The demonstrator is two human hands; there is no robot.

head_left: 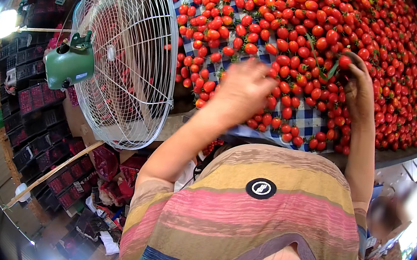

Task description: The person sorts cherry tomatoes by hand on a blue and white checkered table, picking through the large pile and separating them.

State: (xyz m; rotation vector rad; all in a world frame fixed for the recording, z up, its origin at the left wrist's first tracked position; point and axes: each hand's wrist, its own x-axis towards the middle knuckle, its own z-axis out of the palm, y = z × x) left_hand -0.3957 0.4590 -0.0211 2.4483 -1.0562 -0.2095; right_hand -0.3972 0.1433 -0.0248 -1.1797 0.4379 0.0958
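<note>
Red cherry tomatoes (pixel 400 94) lie spread thickly over a blue and white checked cloth (pixel 299 116) on the table in front of me. My right hand (pixel 360 87) pinches one cherry tomato (pixel 345 62) between thumb and fingers, just above the heap. Beside that tomato is a narrow green leaf (pixel 332 70) with a thin stem. To the left, my left hand (pixel 247 89) hovers over the nearer tomatoes, back upward. Motion smears its fingers, and whatever lies under them is hidden.
A large wire-caged fan (pixel 120 54) with a green motor stands at the table's left. Farther left are stacked dark crates (pixel 39 97) holding red contents. A wooden pole (pixel 56 172) slants below the fan. Another person (pixel 385 214) is at the lower right.
</note>
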